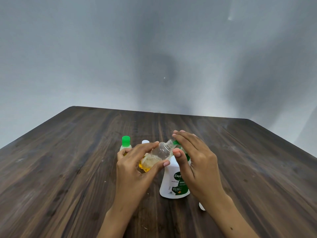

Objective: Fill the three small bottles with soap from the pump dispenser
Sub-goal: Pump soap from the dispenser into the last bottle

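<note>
My left hand (137,166) grips a small clear bottle (158,154), uncapped and tilted, with its open neck up against the green pump nozzle. A little orange soap lies in the bottle's lower end. My right hand (193,160) rests on top of the green pump head (176,143) of the white soap dispenser (173,181), fingers straight over it. Behind my left hand stand two more small bottles: one with a green cap (126,143) and one with a white cap (145,142), mostly hidden.
All of this sits on a dark wooden table (68,169) against a grey wall. A small white thing (202,206), perhaps a cap, lies on the table under my right wrist, partly hidden.
</note>
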A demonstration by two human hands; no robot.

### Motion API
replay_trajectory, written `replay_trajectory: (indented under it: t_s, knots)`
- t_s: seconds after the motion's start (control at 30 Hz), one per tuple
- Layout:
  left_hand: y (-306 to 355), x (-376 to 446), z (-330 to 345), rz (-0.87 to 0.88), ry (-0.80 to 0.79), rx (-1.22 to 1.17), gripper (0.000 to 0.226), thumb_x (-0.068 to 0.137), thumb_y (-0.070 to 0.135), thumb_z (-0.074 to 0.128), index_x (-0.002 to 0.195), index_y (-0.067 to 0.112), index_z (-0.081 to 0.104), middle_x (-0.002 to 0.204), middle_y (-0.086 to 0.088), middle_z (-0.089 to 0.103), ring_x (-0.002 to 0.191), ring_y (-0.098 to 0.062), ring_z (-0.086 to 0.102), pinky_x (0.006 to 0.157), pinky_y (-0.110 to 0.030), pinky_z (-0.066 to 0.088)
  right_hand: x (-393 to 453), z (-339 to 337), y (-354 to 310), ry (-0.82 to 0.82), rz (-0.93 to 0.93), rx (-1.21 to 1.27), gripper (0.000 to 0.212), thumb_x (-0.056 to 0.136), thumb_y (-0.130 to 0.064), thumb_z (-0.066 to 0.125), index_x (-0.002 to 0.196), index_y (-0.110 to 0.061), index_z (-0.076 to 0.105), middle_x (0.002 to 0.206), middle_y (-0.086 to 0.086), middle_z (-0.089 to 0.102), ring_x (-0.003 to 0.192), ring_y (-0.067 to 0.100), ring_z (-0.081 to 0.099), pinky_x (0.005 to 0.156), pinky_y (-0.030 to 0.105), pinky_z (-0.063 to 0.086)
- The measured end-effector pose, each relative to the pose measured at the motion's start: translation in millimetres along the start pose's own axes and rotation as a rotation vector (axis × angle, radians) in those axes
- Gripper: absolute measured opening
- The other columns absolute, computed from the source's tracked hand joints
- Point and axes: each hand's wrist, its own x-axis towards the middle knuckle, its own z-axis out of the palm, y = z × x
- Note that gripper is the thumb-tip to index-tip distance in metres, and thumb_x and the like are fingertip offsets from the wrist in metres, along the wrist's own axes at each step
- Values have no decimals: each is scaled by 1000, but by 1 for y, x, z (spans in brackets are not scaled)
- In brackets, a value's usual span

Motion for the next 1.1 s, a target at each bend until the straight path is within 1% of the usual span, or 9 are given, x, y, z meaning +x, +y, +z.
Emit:
replay_trajectory:
  t_s: [0.07, 0.13, 0.33, 0.5, 0.63, 0.8, 0.9, 0.97, 1.1]
  knots:
    - [-1, -1, 1, 11, -4, 9, 42, 71, 53, 71, 108, 32, 67, 107, 33, 63, 103, 7, 57, 89, -47, 46, -2, 2, 1, -8, 11, 10, 72, 97, -61, 21, 113, -8, 68, 116, 5, 66, 110, 15, 59, 93, 36, 47]
    - [-1, -2, 1, 9, -4, 13, 43, 71, 53, 70, 107, 30, 68, 107, 29, 65, 104, 9, 55, 86, -50, 47, -2, 1, 1, -8, 18, 18, 73, 97, -61, 21, 114, -8, 68, 116, 5, 67, 110, 18, 60, 92, 39, 50]
    - [3, -1, 1, 12, -4, 2, 43, 72, 53, 69, 108, 31, 66, 114, 27, 60, 105, 16, 49, 81, -54, 49, 2, -3, -1, -7, 6, 23, 73, 97, -61, 20, 115, -8, 67, 118, 5, 66, 111, 19, 60, 94, 36, 45]
    - [3, -2, 2, 10, 0, 6, 43, 72, 53, 68, 108, 30, 67, 114, 27, 61, 105, 14, 50, 80, -52, 49, -2, -1, 0, -17, 17, 2, 72, 97, -62, 20, 115, -9, 67, 117, 4, 66, 110, 16, 59, 92, 34, 46]
    - [4, -1, 3, 10, 0, 6, 44, 73, 55, 67, 109, 31, 66, 113, 27, 61, 105, 12, 50, 80, -51, 49, 1, -6, 0, -34, 8, 18, 73, 96, -62, 19, 119, -9, 65, 121, 4, 64, 114, 17, 58, 96, 36, 44]
    - [3, -1, 4, 5, -1, 7, 44, 73, 54, 67, 108, 28, 68, 104, 26, 66, 103, 10, 51, 81, -49, 49, -1, -2, 1, -10, -3, -10, 70, 97, -60, 22, 114, -10, 67, 117, 3, 66, 110, 15, 59, 93, 33, 47]
    - [3, -1, 4, 6, 6, -1, 41, 72, 53, 68, 107, 32, 66, 114, 28, 61, 105, 12, 51, 82, -49, 48, 0, -3, 2, -16, 2, -8, 70, 97, -61, 22, 117, -10, 66, 119, 3, 65, 111, 16, 59, 94, 34, 46]
    - [3, -1, 4, 13, 5, 0, 41, 72, 53, 68, 107, 32, 65, 116, 28, 60, 105, 13, 50, 82, -50, 48, 2, -4, 2, -19, 3, -7, 71, 97, -61, 21, 119, -10, 65, 121, 3, 64, 114, 17, 58, 95, 34, 44]
    - [3, 0, 4, -1, -1, -2, 43, 72, 54, 67, 107, 30, 67, 106, 27, 66, 104, 9, 53, 85, -47, 47, 1, -2, 1, -11, 1, -22, 71, 97, -61, 21, 115, -11, 67, 118, 2, 66, 111, 15, 60, 94, 33, 46]
